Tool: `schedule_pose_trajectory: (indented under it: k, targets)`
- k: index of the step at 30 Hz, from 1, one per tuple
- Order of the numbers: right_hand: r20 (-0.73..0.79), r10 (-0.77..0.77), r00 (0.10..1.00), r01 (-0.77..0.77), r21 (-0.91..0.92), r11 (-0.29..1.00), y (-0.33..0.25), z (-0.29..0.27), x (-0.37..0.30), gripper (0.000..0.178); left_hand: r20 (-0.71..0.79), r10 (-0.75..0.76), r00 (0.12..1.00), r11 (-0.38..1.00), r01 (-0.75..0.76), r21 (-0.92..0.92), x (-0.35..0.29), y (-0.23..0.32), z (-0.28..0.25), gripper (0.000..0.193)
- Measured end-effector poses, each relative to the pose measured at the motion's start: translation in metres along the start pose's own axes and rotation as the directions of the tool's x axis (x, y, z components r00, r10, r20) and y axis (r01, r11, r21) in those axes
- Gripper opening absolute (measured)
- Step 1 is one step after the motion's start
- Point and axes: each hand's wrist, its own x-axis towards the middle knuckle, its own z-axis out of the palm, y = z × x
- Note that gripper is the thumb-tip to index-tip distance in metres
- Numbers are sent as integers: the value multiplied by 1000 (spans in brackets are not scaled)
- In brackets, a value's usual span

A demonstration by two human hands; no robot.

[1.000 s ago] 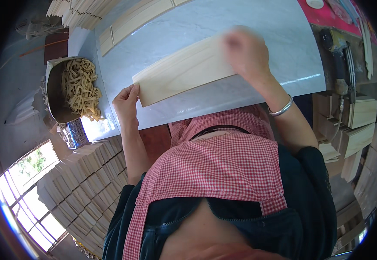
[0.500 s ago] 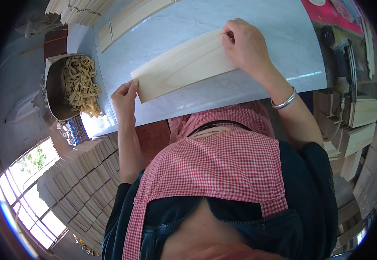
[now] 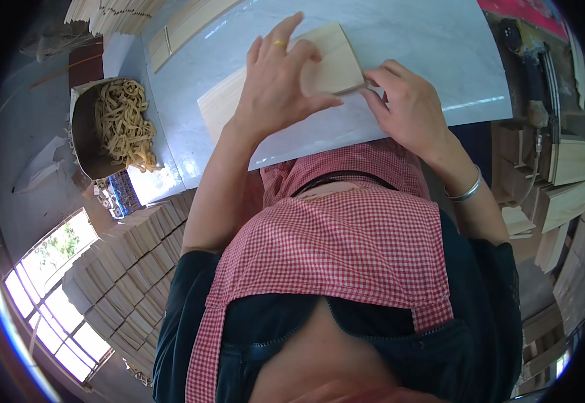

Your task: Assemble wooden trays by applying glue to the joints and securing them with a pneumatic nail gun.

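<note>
Your left hand [image 3: 271,86], spread wide, arches over the wooden board [image 3: 338,62] on the table [image 3: 433,50], having left its left end, while your right hand [image 3: 408,107] curls narrowly at its right end, grip unclear.

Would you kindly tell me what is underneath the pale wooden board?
The blue-grey tabletop shows around the pale wooden board. Whatever is directly beneath the board is covered, so I cannot tell. The left hand also hides part of its upper face.
</note>
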Motion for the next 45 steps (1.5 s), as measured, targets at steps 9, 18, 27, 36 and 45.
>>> schedule_pose_trajectory:
  k: [9, 18, 27, 36, 45]
  targets:
    - [177, 2, 984, 33, -198, 980, 0, -1, 11, 6, -6, -58, 998, 982, 56, -178, 8, 2, 22, 50]
    - [132, -27, 991, 40, -99, 994, 4, 1, 11, 4, -48, -20, 999, 990, 13, -144, 7, 1, 23, 46]
    - [136, 9, 991, -8, -5, 1000, 10, -5, 11, 11, -105, -24, 994, 971, -2, -238, 4, -4, 34, 46]
    - [-236, 34, 971, 13, 196, 981, 10, 50, 39, 33, -111, -11, 994, 974, -15, -225, 3, -2, 35, 45]
    - [-37, 228, 973, -181, 489, 853, 35, 39, 62, 15, -86, -28, 996, 980, 10, -200, 3, -2, 31, 44]
